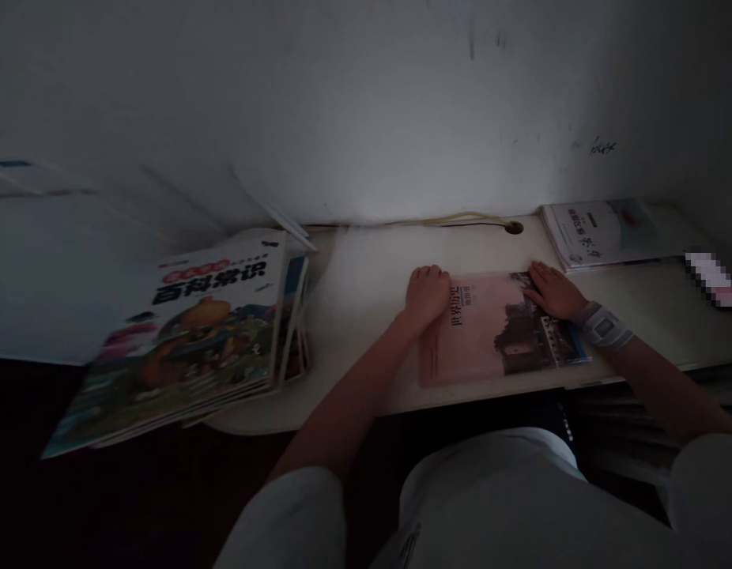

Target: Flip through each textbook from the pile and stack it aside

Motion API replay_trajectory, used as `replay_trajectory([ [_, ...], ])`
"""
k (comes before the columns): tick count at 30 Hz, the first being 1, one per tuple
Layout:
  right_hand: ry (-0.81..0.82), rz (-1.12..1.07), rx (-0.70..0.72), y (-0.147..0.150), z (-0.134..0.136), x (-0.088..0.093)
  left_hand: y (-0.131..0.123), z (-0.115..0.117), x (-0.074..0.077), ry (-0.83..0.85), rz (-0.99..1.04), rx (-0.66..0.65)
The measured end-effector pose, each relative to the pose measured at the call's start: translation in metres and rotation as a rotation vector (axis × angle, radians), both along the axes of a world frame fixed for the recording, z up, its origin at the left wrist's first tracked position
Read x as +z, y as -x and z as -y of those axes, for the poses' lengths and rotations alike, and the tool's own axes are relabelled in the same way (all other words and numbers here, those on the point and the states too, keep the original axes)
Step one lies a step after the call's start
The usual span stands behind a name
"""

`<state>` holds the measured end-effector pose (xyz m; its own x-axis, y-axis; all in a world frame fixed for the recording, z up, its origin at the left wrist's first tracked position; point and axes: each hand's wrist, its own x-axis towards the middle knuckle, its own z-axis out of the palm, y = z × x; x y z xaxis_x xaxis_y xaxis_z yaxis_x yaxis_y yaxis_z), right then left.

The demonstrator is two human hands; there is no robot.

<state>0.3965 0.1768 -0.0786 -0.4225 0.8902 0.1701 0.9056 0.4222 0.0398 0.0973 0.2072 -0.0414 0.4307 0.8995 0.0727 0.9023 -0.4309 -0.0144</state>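
Short pale left sleeve (288,518) and right sleeve (707,482), forearms bare. Grey strap (603,325) with a watch-like face sits at the wrist of the right hand (554,291). Pale garment (520,490) covers torso and lap; lighting is dim.

Looks like a study corner at home: pale table (366,269) against a scuffed white wall (366,103), pile of picture books (188,340) left of the fingers (431,275), schoolbook (603,229) to their right.
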Motion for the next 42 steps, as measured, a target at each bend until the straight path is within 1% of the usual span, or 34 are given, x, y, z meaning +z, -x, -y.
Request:
replay_trajectory([
  [3, -0.005, 0.018, 0.015, 0.000, -0.001, 0.004, -0.024, -0.014, 0.007, 0.086, 0.044, -0.044],
  [5, -0.004, 0.020, 0.009, -0.001, -0.001, 0.005, -0.037, -0.022, 0.008, 0.119, 0.072, -0.037],
  [7, -0.001, 0.014, -0.001, -0.001, 0.000, 0.005, -0.045, -0.027, 0.008, 0.149, 0.078, -0.020],
  [13, -0.028, -0.021, 0.001, -0.001, 0.002, 0.003, -0.047, -0.040, 0.011, 0.250, 0.105, -0.002],
  [18, 0.008, -0.083, -0.007, 0.001, 0.004, 0.001, -0.050, -0.048, 0.015, 0.353, 0.184, -0.065],
  [21, 0.003, -0.240, -0.104, 0.002, 0.006, -0.003, -0.048, -0.047, 0.018, 0.408, 0.271, -0.139],
  [23, -0.035, -0.436, -0.208, 0.000, 0.012, -0.004, -0.043, -0.043, 0.023, 0.415, 0.338, -0.178],
  [25, -0.038, -0.691, -0.298, -0.006, 0.024, -0.001, -0.036, -0.038, 0.030, 0.431, 0.486, -0.197],
  [26, 0.011, -0.825, -0.321, -0.010, 0.032, 0.002, -0.033, -0.035, 0.034, 0.447, 0.589, -0.194],
  [27, 0.106, -0.951, -0.326, -0.015, 0.041, 0.007, -0.030, -0.033, 0.038, 0.463, 0.698, -0.181],
  [29, 0.384, -1.157, -0.305, -0.026, 0.062, 0.016, -0.027, -0.033, 0.044, 0.473, 0.883, -0.131],
  [31, 0.631, -1.314, -0.319, -0.041, 0.079, 0.026, -0.031, -0.039, 0.048, 0.429, 0.963, -0.071],
  [32, 0.697, -1.386, -0.361, -0.049, 0.085, 0.030, -0.037, -0.045, 0.048, 0.395, 0.972, -0.052],
  [33, 0.726, -1.450, -0.416, -0.058, 0.089, 0.033, -0.046, -0.052, 0.049, 0.356, 0.956, -0.045],
  [34, 0.718, -1.506, -0.473, -0.068, 0.092, 0.036, -0.058, -0.060, 0.048, 0.318, 0.902, -0.053],
  [36, 0.629, -1.580, -0.550, -0.090, 0.090, 0.039, -0.091, -0.081, 0.049, 0.262, 0.728, -0.098],
  [38, 0.496, -1.598, -0.586, -0.116, 0.085, 0.042, -0.132, -0.104, 0.052, 0.243, 0.571, -0.153],
  [40, 0.370, -1.557, -0.632, -0.144, 0.078, 0.043, -0.177, -0.125, 0.057, 0.247, 0.512, -0.198],
  [42, 0.284, -1.481, -0.675, -0.172, 0.071, 0.044, -0.220, -0.142, 0.063, 0.248, 0.478, -0.248],
])
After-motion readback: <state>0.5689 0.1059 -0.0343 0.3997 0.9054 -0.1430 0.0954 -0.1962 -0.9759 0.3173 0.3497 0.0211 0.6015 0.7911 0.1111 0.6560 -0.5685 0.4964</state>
